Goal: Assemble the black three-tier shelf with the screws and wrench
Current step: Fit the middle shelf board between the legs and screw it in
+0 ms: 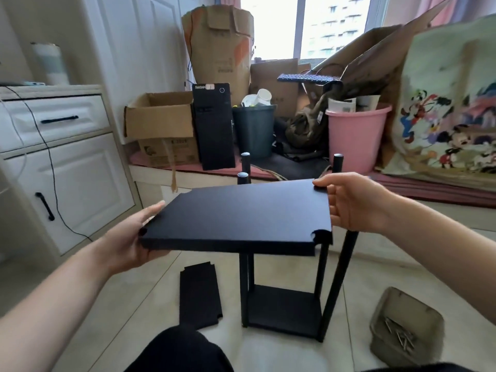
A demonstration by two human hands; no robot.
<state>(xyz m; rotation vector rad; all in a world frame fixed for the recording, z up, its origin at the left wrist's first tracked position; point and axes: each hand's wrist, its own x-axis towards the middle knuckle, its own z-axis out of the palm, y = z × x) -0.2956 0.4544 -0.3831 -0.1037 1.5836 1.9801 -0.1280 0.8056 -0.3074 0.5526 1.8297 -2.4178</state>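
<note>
A black shelf board [239,218] with notched corners is held flat in the air between both hands. My left hand [128,237] grips its near left corner and my right hand [354,202] grips its far right edge. Under and behind the board stands the shelf frame: black upright poles [339,285] fixed to a bottom tier [281,310] on the floor. Three pole tops [245,159] stick up beyond the board's far edge. Another black board [200,294] lies flat on the floor to the left of the frame.
A grey pulp tray [405,328] holding several screws sits on the floor at the right. White cabinets [67,167] stand at the left. Cardboard boxes [161,122], a black computer tower [213,127], a dark bin [253,130] and a pink bucket [354,135] crowd the window ledge behind.
</note>
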